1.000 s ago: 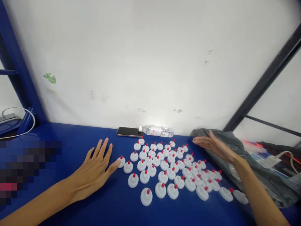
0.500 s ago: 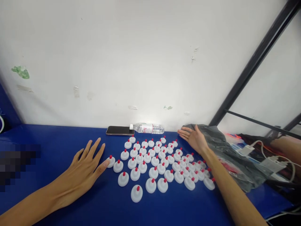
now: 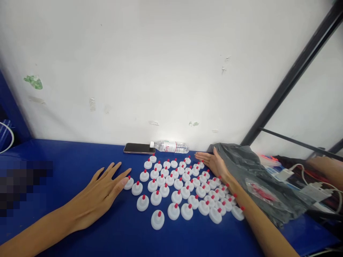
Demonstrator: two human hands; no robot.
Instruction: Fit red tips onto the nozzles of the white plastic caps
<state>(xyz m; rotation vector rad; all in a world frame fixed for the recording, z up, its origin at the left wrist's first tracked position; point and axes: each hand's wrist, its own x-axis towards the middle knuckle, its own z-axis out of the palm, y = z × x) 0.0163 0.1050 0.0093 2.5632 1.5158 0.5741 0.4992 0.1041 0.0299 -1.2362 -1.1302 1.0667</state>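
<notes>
Many white round plastic caps with red tips [image 3: 176, 197] stand spread over the blue table. My left hand [image 3: 103, 194] lies palm down to their left with fingers spread. Its thumb tip meets or overlaps the leftmost cap [image 3: 129, 183]; whether it presses on it I cannot tell. On the far right side, my right hand [image 3: 217, 167] is stretched out on its edge, palm turned toward the caps and holding nothing. Its wrist and forearm run along the right border of the group, where caps crowd closely together and some look blurred.
Against the white wall lie a dark-screened phone [image 3: 139, 148] and a clear water bottle [image 3: 171, 146], its cap end over the phone's edge. A grey plastic bag [image 3: 241, 162] lies right of my forearm. Beyond it are white chargers with cables [image 3: 316, 191] and another person's arm [image 3: 325, 169].
My right hand has swept left and slightly down, and caps along its side have shifted and bunched up. The left hand stays open by the leftmost cap. The whole view has shifted slightly.
</notes>
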